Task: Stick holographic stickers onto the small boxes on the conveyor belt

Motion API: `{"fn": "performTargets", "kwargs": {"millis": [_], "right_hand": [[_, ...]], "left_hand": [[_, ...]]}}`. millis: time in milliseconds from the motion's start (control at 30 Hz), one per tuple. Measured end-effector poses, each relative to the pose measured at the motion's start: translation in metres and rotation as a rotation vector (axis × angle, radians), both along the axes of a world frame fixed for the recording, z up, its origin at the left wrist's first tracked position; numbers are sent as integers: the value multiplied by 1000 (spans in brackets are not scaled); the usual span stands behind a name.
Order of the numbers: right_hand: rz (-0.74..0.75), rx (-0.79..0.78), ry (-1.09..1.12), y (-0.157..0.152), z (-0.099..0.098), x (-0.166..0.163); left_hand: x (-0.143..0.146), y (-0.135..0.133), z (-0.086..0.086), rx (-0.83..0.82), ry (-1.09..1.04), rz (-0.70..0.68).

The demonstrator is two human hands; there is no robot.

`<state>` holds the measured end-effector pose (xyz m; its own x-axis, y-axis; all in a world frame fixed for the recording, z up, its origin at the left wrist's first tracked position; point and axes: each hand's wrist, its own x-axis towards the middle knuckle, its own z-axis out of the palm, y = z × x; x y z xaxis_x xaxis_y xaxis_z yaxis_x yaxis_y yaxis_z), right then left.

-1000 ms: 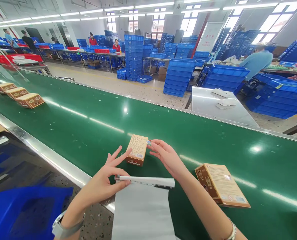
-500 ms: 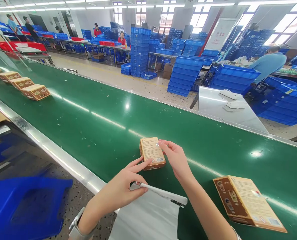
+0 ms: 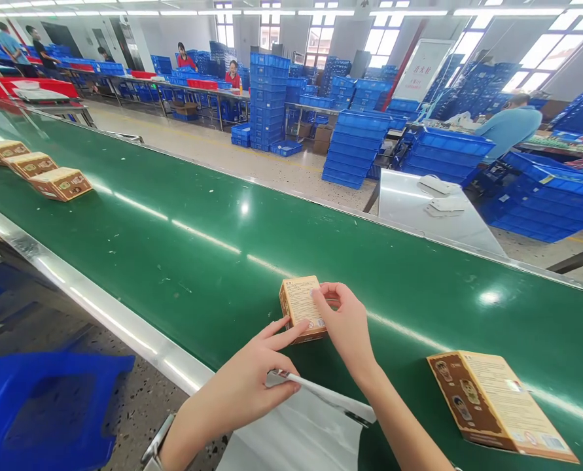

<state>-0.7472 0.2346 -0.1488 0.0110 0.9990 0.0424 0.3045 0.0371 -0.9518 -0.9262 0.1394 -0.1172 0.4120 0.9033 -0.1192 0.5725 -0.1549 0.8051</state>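
A small brown-and-cream printed box (image 3: 301,301) lies on the green conveyor belt. My left hand (image 3: 252,379) pinches the edge of a white sheet (image 3: 301,432), which looks like sticker backing, between thumb and fingers. Its outstretched index and middle fingers rest on the box's near left part. My right hand (image 3: 347,320) is closed at the box's right edge, thumb pressed on the printed face and fingers curled at the side. Whatever is under the thumb is hidden. To the right lies a like box (image 3: 497,399) with a small shiny sticker (image 3: 515,386) on its face.
Several like boxes (image 3: 63,183) sit on the belt (image 3: 173,261) at the far left. A metal rail (image 3: 124,327) edges the belt, with a blue crate (image 3: 50,412) below. Beyond stand a metal side table (image 3: 419,209), stacked blue crates (image 3: 354,147) and people at benches.
The view has shifted slightly. My right thumb has come down flatter on the box's face, covering the shiny patch seen there before. My left hand keeps the sheet and its touch on the box.
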Motion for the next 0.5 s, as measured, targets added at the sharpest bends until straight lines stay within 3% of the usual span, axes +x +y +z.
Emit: {"fn": "performTargets", "kwargs": {"millis": [267, 400, 500], "right_hand": [[12, 135, -152, 4, 13, 24], [191, 341, -207, -37, 35, 37], [415, 622, -320, -75, 46, 43]], "left_hand": [[16, -3, -2, 23, -38, -2], [21, -8, 4, 73, -84, 33], [27, -12, 16, 113, -117, 23]]}}
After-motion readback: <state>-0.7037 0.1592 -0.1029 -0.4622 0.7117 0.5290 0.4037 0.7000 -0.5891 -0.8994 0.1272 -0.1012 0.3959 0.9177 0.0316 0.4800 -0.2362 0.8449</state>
